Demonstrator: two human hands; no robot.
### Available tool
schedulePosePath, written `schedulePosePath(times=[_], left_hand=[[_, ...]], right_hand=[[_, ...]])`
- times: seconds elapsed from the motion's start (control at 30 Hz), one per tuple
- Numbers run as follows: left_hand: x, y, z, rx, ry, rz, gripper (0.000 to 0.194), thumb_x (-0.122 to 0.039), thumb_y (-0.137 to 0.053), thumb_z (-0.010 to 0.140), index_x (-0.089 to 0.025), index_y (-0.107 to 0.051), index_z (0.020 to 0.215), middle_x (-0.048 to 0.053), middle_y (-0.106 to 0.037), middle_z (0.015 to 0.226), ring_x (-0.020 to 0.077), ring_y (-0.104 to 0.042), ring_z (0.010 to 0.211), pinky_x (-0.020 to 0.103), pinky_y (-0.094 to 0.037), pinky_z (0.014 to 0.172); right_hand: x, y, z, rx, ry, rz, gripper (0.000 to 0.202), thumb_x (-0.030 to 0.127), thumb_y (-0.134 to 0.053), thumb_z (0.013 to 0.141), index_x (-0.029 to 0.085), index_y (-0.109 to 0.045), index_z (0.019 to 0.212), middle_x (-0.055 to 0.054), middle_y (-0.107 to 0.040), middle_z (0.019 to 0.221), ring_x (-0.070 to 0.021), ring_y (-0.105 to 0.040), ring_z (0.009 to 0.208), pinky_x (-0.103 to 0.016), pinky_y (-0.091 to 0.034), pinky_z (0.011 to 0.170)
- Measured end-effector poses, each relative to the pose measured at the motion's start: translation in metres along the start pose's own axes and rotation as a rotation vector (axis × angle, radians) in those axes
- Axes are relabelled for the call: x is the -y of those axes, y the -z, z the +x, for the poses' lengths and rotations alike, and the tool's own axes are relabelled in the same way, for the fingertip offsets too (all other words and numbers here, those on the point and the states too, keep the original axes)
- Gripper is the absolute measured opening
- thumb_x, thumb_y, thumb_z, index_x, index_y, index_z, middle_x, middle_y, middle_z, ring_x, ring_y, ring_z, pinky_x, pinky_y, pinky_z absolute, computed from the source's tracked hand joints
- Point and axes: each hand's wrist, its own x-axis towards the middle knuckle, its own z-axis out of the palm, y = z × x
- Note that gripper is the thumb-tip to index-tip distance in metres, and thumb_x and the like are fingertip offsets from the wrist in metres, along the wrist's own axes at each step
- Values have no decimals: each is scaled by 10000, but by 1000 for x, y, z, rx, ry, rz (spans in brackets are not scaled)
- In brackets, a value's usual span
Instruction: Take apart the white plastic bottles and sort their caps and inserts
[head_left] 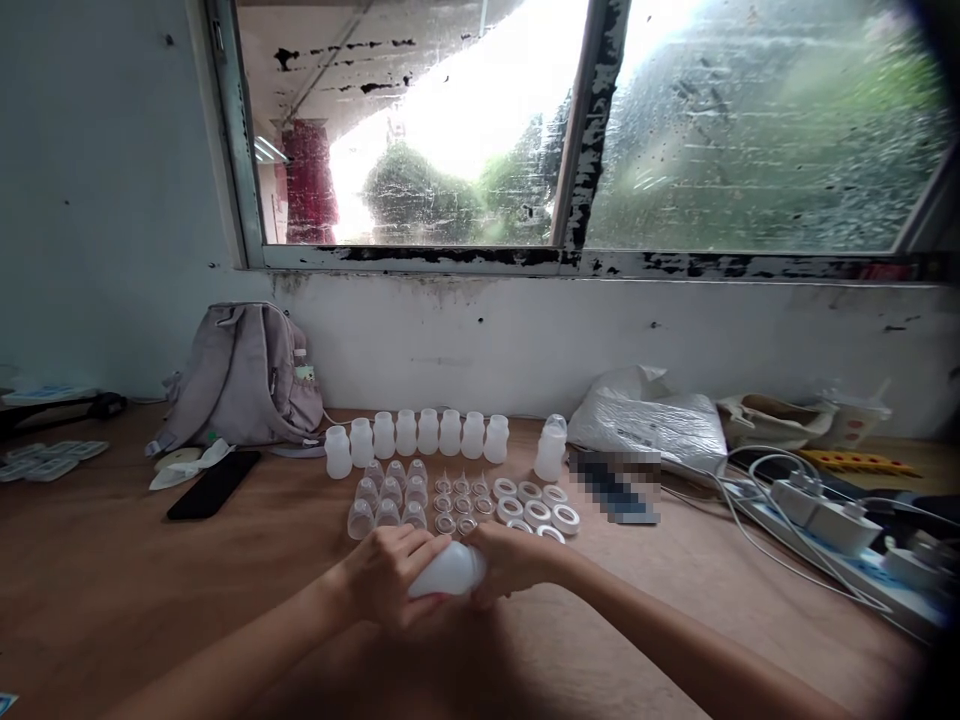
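Observation:
A frosted white baby bottle (444, 572) lies tilted between my two hands above the table's near side. My left hand (386, 575) is wrapped round its left end. Around the bottle's right end, my right hand (510, 562) is closed; its fingers hide what is there. Just beyond my hands are rows of clear bottle caps (388, 488), nipples (463, 487) with thin tips, and white screw rings (536, 512). Several open bottle bodies (428, 432) stand upright in a row behind them. One capped bottle (551, 448) stands apart to the right.
Left on the wooden table (300, 600) are a grey backpack (240, 380), a black phone (214, 485) and a crumpled tissue (196, 463). A plastic-wrapped package (649, 415), a blurred item (619, 488), and a power strip (885, 575) with plugs and loose white cables occupy the right side.

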Motion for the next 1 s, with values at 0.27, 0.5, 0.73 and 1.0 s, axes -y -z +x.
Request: schedulePosePath(times=[0.27,0.5,0.73,1.0], left_hand=[[-8,-21,21,60,781,-970,555,-561,-310,771,-101,-617,822,69,-604,619,126,-502,440,225,-353,390],[-4,-46,19,15,820,-1192,497,-511,-372,767,-81,-608,686,32,-541,491,93,-432,341,197,-254,320],[-13,-21,14,-113,634,-753,388,-420,-396,809,-125,-647,842,43,-629,724,153,-539,644,219,-375,550],[-6,-33,12,-179,694,-865,386,-443,-410,797,-127,-631,801,41,-607,704,150,-536,622,221,-380,514]], right_hand=[[-10,-19,-9,-574,-65,-503,301,103,-533,639,160,-503,933,-77,-606,875,-205,-559,768,-281,-382,632],[-20,-2,-23,-436,104,79,558,458,-581,680,189,-387,1128,-72,-551,989,-168,-548,835,-242,-447,638],[-42,1,-18,-331,-125,489,524,627,-306,762,151,-427,579,40,-436,442,-43,-370,294,-157,-230,268],[-44,-4,-19,-464,105,680,362,501,-539,709,146,-470,724,39,-491,543,-60,-460,427,-164,-358,362]])
